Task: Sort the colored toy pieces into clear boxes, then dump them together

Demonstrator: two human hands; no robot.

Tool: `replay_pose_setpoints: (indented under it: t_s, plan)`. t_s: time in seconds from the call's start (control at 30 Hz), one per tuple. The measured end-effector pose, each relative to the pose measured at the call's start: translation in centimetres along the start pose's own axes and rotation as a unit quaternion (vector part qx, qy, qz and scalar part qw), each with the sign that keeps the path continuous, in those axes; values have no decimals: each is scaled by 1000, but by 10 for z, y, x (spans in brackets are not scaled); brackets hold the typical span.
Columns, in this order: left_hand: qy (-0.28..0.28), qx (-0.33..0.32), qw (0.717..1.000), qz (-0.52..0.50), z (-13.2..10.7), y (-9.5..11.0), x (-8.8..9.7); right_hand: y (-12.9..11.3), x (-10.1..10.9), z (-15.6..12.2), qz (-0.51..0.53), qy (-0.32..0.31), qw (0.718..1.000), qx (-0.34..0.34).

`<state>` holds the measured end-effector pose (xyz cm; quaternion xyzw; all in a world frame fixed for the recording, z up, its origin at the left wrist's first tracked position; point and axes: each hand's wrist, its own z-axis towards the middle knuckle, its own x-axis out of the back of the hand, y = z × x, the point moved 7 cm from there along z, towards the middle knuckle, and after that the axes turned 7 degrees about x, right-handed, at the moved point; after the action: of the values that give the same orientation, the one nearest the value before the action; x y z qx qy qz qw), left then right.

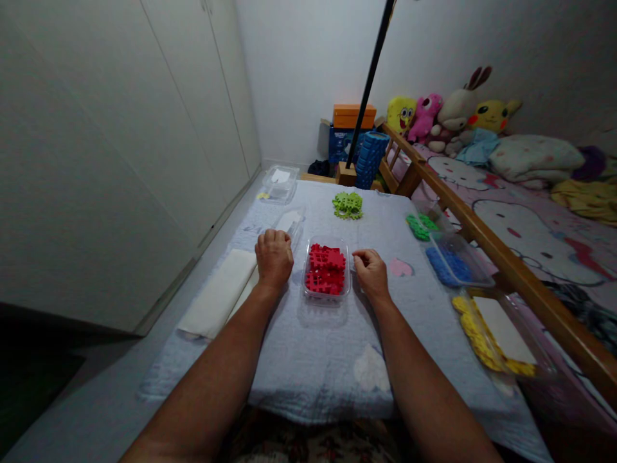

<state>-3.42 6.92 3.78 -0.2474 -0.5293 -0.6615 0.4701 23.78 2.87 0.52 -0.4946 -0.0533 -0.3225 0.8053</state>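
Note:
A clear plastic container (326, 298) stands in front of me on the cloth-covered table, filled with red notched plastic building pieces (326, 267). On its left, my left hand (274, 257) is closed, knuckles up. It overlaps the near end of a clear plastic lid (292, 222) with a white label; whether the fingers grip it is hidden. To the right of the container, my right hand (372, 273) is closed, thumb and forefinger pinched together. Anything between those fingertips is too small to make out. Beyond the container lies a pile of light green pieces (348, 204).
Along the right edge sit clear boxes of green pieces (421, 226), blue pieces (448, 265) and yellow pieces (482, 334). A folded cream cloth (219, 292) lies at left. Another clear container (281, 183) is at the far left corner. A wooden bed rail (463, 202) borders the table.

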Motion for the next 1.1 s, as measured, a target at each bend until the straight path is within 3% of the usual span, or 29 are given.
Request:
replay_pose_setpoints:
  t_s: [0.17, 0.3, 0.4, 0.57, 0.67, 0.73, 1.0, 1.1]
  plan:
    - [47, -18, 988, -147, -2, 1, 20, -2, 2, 1, 5, 8, 1000, 4]
    - [71, 30, 947, -313, -4, -7, 32, -7, 5, 2, 11, 19, 1000, 11]
    - [52, 92, 880, -464, -1, -18, 30, -12, 7, 3, 14, 18, 1000, 20]
    - [-58, 191, 713, -672, 4, -28, 17, -22, 11, 2, 24, 19, 999, 28]
    - [-129, 221, 658, -709, -1, -21, 11, -31, 11, 0, 39, 17, 999, 32]
    - [-170, 230, 640, -713, -8, -12, 7, -38, 10, -1, 48, 9, 998, 38]
    - [-276, 225, 615, -704, -39, 29, -6, -54, 3, -6, 101, -19, 995, 19]
    - [-300, 209, 622, -692, -40, 32, -6, -56, 2, -7, 110, -12, 994, 9]
